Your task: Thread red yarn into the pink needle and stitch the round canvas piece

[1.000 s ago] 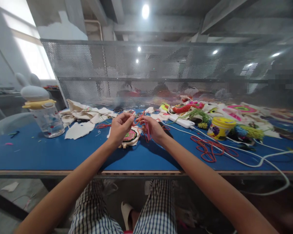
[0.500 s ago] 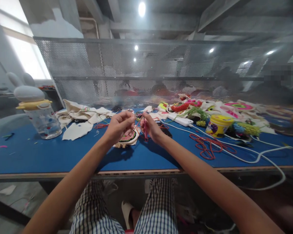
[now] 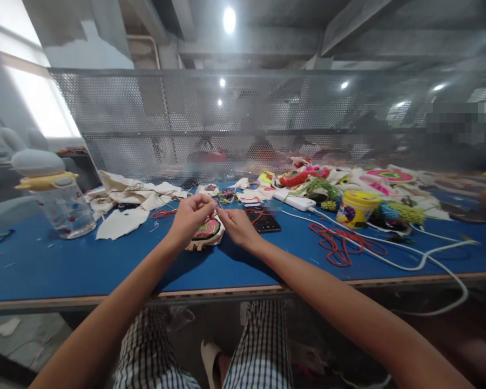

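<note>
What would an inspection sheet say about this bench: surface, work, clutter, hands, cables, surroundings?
Surface: flat blue tabletop, with small thread scraps.
Work: round pink-and-green patterned fabric piece with dark border, lying by the hands.
Clutter: clear bottle with rabbit-eared lid, yellow plastic tub, black rectangular phone, tangled red cord, pale fabric scraps.
Hands: left hand and right hand close together, fingers curled; their hold is unclear.
Cables: white cable loops past the front edge.
Surroundings: grey perforated metal screen behind.

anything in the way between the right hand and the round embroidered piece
Nothing visible: the right hand is close beside the embroidered piece, though whether they touch is unclear. The phone lies on the hand's other side, not between them.
</note>
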The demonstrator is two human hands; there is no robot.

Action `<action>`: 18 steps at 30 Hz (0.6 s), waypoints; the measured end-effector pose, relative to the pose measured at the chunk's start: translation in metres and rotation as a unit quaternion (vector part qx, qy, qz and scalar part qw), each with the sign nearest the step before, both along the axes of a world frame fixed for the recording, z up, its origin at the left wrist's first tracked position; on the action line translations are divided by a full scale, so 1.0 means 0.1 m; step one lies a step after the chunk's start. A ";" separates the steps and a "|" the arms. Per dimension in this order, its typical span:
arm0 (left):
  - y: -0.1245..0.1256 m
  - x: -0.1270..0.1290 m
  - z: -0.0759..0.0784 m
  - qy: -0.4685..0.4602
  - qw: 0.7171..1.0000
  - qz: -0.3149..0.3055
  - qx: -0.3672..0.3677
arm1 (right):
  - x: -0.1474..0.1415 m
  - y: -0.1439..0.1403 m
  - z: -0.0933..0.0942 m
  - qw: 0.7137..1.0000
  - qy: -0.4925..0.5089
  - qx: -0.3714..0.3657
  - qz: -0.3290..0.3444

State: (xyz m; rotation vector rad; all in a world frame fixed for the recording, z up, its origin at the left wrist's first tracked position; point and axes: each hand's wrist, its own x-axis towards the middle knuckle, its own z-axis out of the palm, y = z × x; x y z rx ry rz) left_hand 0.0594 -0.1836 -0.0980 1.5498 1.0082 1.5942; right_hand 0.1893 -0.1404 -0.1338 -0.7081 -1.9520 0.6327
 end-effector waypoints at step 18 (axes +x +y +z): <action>0.06 -0.08 -0.07 0.095 0.995 0.016 -0.027 | 0.02 0.05 -0.08 0.999 0.004 -0.023 -0.032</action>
